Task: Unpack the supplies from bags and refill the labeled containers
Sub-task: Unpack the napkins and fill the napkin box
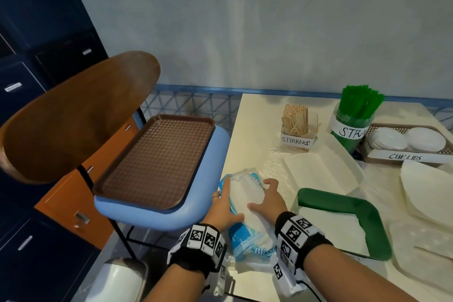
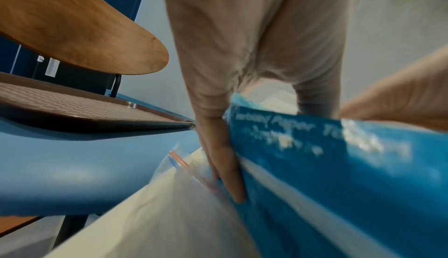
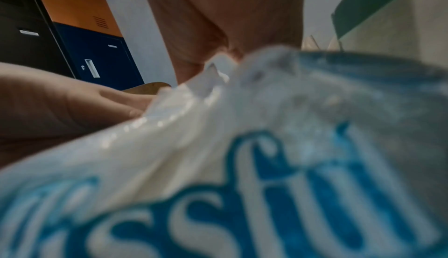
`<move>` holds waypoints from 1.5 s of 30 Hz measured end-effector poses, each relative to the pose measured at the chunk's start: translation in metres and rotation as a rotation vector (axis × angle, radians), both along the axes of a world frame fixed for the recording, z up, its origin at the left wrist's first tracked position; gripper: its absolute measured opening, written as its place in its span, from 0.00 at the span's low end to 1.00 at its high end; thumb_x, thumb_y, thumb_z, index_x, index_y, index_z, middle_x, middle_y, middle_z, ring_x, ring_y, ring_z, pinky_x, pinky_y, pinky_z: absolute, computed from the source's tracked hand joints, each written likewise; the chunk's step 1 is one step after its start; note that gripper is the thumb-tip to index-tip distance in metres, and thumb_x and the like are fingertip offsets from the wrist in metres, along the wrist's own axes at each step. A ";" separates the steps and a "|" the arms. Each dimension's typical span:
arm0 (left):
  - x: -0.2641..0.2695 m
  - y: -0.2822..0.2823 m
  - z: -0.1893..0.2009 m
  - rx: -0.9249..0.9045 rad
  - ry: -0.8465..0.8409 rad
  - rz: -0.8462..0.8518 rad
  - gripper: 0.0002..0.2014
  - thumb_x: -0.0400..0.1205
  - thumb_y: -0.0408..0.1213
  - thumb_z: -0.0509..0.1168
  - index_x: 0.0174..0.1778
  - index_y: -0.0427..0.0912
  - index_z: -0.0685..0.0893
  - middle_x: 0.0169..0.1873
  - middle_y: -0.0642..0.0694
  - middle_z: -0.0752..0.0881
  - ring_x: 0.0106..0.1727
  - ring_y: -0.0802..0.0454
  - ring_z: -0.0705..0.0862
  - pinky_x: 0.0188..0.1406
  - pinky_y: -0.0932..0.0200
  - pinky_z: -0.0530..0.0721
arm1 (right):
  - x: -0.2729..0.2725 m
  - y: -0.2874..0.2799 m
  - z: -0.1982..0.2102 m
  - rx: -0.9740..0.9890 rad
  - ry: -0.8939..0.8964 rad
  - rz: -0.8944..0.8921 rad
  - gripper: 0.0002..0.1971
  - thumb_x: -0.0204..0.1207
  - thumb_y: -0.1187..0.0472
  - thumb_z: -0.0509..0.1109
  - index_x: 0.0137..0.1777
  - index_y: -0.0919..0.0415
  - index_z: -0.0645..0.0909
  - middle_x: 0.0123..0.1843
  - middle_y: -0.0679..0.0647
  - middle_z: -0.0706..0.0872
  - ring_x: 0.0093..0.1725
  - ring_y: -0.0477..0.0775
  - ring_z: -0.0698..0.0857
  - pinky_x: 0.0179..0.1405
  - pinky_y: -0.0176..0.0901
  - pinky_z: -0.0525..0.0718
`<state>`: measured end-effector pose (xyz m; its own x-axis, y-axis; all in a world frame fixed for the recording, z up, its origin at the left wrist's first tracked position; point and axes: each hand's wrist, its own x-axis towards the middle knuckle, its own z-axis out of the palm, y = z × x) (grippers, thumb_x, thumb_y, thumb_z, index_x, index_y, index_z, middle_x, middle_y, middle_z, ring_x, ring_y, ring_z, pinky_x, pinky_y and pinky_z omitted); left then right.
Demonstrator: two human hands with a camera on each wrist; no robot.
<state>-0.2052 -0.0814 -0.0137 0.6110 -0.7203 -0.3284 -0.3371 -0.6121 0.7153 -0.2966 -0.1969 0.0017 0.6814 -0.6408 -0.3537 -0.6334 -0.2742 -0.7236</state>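
A blue and white plastic pack of paper towels lies at the left edge of the cream table, inside a loose clear bag. My left hand grips the pack's left side, fingers along the blue wrapper and thumb over the top. My right hand grips its right side with curled fingers. In the left wrist view my fingers lie straight against the blue wrapper. The right wrist view is filled by the blurred wrapper, with my left hand beyond it.
A stirrers box, a jar of green straws and a cup lids tray stand at the back. A green tray, a white paper stack and clear plastic lie to the right. A brown tray sits on a blue chair on the left.
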 end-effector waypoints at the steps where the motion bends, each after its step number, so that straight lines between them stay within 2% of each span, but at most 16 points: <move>1: 0.001 0.000 0.000 -0.013 0.005 -0.011 0.56 0.72 0.37 0.72 0.80 0.58 0.32 0.67 0.36 0.67 0.66 0.42 0.74 0.68 0.56 0.73 | 0.000 0.000 0.000 -0.012 -0.037 -0.002 0.34 0.69 0.66 0.73 0.70 0.61 0.56 0.64 0.61 0.80 0.59 0.62 0.82 0.52 0.41 0.76; 5: 0.009 -0.001 -0.001 -0.074 0.042 0.000 0.57 0.69 0.39 0.76 0.80 0.60 0.37 0.65 0.38 0.72 0.67 0.44 0.73 0.67 0.50 0.77 | -0.001 0.005 -0.002 -0.056 -0.164 0.011 0.30 0.67 0.71 0.70 0.64 0.51 0.61 0.62 0.57 0.84 0.49 0.59 0.84 0.42 0.38 0.74; 8: 0.015 -0.002 0.000 -0.144 0.082 0.028 0.55 0.67 0.38 0.78 0.81 0.57 0.46 0.64 0.42 0.74 0.69 0.46 0.70 0.67 0.53 0.76 | -0.003 0.005 -0.003 -0.069 -0.229 0.021 0.29 0.67 0.72 0.70 0.58 0.46 0.60 0.61 0.57 0.84 0.45 0.56 0.84 0.39 0.38 0.74; 11: 0.017 -0.005 -0.001 -0.143 0.069 0.021 0.55 0.66 0.36 0.78 0.81 0.56 0.48 0.62 0.42 0.75 0.68 0.46 0.70 0.65 0.57 0.74 | -0.003 0.006 -0.003 -0.075 -0.241 0.071 0.33 0.66 0.72 0.69 0.66 0.48 0.61 0.62 0.57 0.82 0.50 0.58 0.84 0.42 0.38 0.74; 14: 0.018 -0.008 -0.004 -0.128 0.046 -0.001 0.57 0.62 0.40 0.77 0.81 0.57 0.47 0.64 0.42 0.75 0.67 0.45 0.69 0.63 0.58 0.74 | -0.002 0.008 -0.001 -0.102 -0.237 0.131 0.38 0.67 0.72 0.68 0.75 0.51 0.58 0.64 0.57 0.80 0.60 0.59 0.83 0.45 0.38 0.75; 16: 0.021 -0.010 -0.004 -0.110 0.055 0.009 0.59 0.61 0.41 0.78 0.81 0.58 0.45 0.64 0.42 0.74 0.65 0.47 0.69 0.62 0.61 0.71 | -0.003 0.007 -0.001 -0.088 -0.275 0.112 0.37 0.68 0.72 0.68 0.75 0.50 0.60 0.66 0.55 0.80 0.65 0.57 0.80 0.48 0.36 0.74; 18: 0.024 -0.012 -0.003 -0.095 0.059 0.019 0.60 0.61 0.40 0.79 0.81 0.59 0.45 0.64 0.41 0.73 0.63 0.50 0.69 0.63 0.62 0.71 | -0.004 0.004 -0.002 -0.070 -0.278 0.083 0.33 0.69 0.71 0.69 0.70 0.51 0.62 0.66 0.54 0.80 0.64 0.56 0.81 0.49 0.35 0.73; 21: 0.023 -0.013 0.000 -0.074 0.045 -0.006 0.60 0.62 0.37 0.80 0.82 0.58 0.44 0.64 0.40 0.70 0.66 0.46 0.71 0.69 0.55 0.72 | -0.002 -0.001 -0.003 -0.061 -0.125 0.078 0.33 0.68 0.61 0.76 0.68 0.55 0.62 0.65 0.57 0.79 0.60 0.57 0.81 0.53 0.40 0.77; 24: 0.022 -0.015 0.000 -0.069 0.040 -0.028 0.60 0.62 0.36 0.80 0.82 0.55 0.46 0.65 0.41 0.70 0.69 0.46 0.69 0.72 0.53 0.71 | -0.001 -0.007 -0.009 -0.072 -0.005 0.101 0.32 0.70 0.52 0.75 0.72 0.60 0.68 0.68 0.56 0.79 0.66 0.57 0.79 0.61 0.42 0.74; 26: 0.026 -0.015 0.000 -0.067 0.055 -0.006 0.58 0.59 0.37 0.81 0.81 0.54 0.52 0.65 0.42 0.73 0.70 0.46 0.70 0.72 0.50 0.72 | -0.001 -0.009 -0.009 -0.078 -0.056 0.100 0.27 0.73 0.53 0.72 0.70 0.59 0.72 0.68 0.56 0.81 0.66 0.57 0.79 0.63 0.43 0.74; 28: 0.032 -0.012 -0.004 -0.086 0.091 0.022 0.57 0.53 0.41 0.81 0.78 0.55 0.59 0.64 0.44 0.76 0.69 0.46 0.74 0.70 0.47 0.75 | -0.001 -0.007 -0.006 -0.056 -0.132 0.080 0.21 0.74 0.53 0.71 0.67 0.55 0.76 0.64 0.54 0.83 0.63 0.57 0.80 0.60 0.42 0.76; 31: 0.039 -0.009 -0.014 -0.111 0.135 0.037 0.58 0.45 0.48 0.78 0.75 0.55 0.64 0.63 0.46 0.79 0.66 0.47 0.77 0.68 0.43 0.78 | 0.001 -0.004 -0.004 -0.016 -0.190 0.074 0.22 0.74 0.54 0.71 0.68 0.54 0.74 0.64 0.53 0.83 0.62 0.56 0.81 0.56 0.37 0.73; 35: 0.037 -0.008 -0.013 -0.143 0.141 0.020 0.57 0.46 0.48 0.79 0.75 0.54 0.65 0.65 0.49 0.79 0.67 0.49 0.77 0.69 0.44 0.77 | -0.001 -0.005 -0.004 0.049 -0.197 0.092 0.28 0.72 0.60 0.73 0.72 0.57 0.69 0.67 0.55 0.80 0.65 0.54 0.78 0.57 0.35 0.71; 41: 0.038 0.005 -0.017 -0.088 0.144 -0.020 0.61 0.46 0.53 0.82 0.77 0.51 0.63 0.68 0.50 0.76 0.71 0.49 0.73 0.72 0.44 0.74 | -0.011 -0.007 0.008 0.246 -0.500 -0.101 0.19 0.73 0.58 0.73 0.61 0.43 0.74 0.60 0.48 0.83 0.58 0.50 0.82 0.62 0.48 0.79; 43: 0.036 0.006 -0.007 -0.052 0.118 -0.062 0.59 0.51 0.52 0.83 0.78 0.53 0.60 0.65 0.50 0.72 0.73 0.47 0.69 0.75 0.47 0.71 | -0.013 -0.010 0.007 0.280 -0.534 -0.135 0.21 0.72 0.59 0.74 0.61 0.43 0.74 0.60 0.49 0.84 0.58 0.50 0.83 0.62 0.51 0.81; 45: 0.037 0.005 0.011 -0.031 0.063 -0.107 0.60 0.52 0.55 0.82 0.79 0.51 0.57 0.68 0.47 0.68 0.75 0.47 0.62 0.77 0.53 0.64 | -0.014 -0.012 0.006 0.307 -0.545 -0.130 0.23 0.71 0.60 0.75 0.63 0.44 0.73 0.60 0.48 0.84 0.58 0.50 0.83 0.63 0.52 0.81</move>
